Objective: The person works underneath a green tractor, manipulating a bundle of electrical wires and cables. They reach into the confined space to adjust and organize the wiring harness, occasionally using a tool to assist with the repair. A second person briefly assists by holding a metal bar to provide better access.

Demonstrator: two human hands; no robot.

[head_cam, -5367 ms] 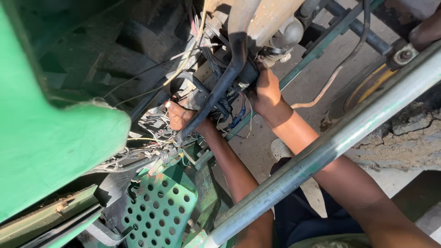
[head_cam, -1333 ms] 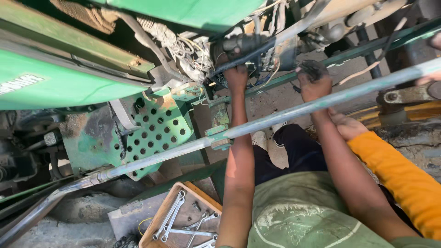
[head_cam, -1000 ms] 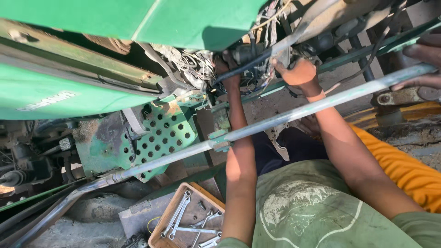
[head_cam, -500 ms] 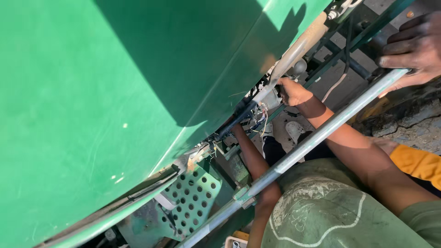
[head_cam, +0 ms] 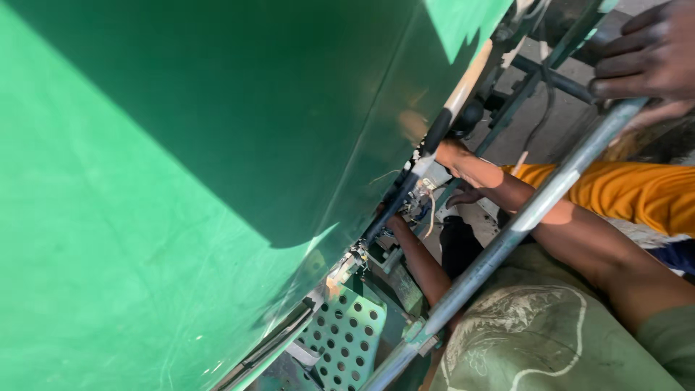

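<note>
An outdoor vehicle repair spot, likely a roadside or yard workshop. A large green painted body panel (head_cam: 181, 181) of a farm-type machine fills most of the view, lit by hard sunlight and shadow. Beneath it show a green perforated metal step plate (head_cam: 346, 337), tangled loose wiring (head_cam: 420, 195), a black hose (head_cam: 405, 195) and a long grey steel bar (head_cam: 507, 232). Bare concrete ground (head_cam: 572, 108) lies beyond the machine's frame.

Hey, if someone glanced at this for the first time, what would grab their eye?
A huge green body panel fills the left and centre. Along its right edge, both hands, left and right, reach into wiring beside it, behind a slanting grey metal bar. Another person's orange sleeve and hand show at right.
</note>
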